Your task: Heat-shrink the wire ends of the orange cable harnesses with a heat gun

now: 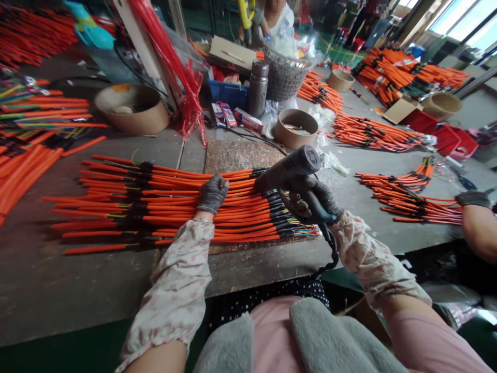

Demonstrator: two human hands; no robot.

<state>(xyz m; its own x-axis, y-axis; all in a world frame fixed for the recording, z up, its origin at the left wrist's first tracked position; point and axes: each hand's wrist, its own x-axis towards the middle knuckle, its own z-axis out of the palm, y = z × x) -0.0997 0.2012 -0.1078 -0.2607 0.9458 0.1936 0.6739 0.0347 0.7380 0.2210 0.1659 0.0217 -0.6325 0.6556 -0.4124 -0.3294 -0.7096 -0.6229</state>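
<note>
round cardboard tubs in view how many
4: a large tub at far left, a second tub at centre, a third tub farther back, and a fourth tub at back right. Others may be hidden behind the clutter.

Workbench front (pixel 97 274) gives passage; the orange cables (pixel 174 207) probably block beyond.

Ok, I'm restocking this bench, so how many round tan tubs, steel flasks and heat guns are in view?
round tan tubs: 4
steel flask: 1
heat gun: 1
Total: 6
</note>
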